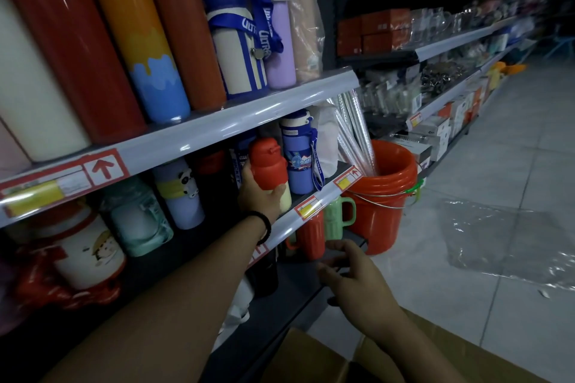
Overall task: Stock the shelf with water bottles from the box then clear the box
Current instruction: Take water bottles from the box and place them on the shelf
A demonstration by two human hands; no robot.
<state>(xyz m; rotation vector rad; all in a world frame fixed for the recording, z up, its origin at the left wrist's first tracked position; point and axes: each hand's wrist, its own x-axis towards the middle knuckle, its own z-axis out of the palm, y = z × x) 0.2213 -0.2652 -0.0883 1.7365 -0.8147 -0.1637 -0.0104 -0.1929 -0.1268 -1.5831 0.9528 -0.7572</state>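
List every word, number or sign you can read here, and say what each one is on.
"ULTR", cut off, twice on the blue strap of the blue-and-white bottle.
Red up arrow on the shelf label.
Yellow price tags: too blurred to read.
Print on the lower blue bottle: too small to read.

Dim aisle, soft focus, glare on shelf edge [217, 130], fisheye bending.

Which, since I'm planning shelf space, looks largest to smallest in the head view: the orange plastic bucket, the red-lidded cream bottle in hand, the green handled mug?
Orange plastic bucket
Red-lidded cream bottle, gripped by the left hand
Green handled mug, partly hidden, so unsure
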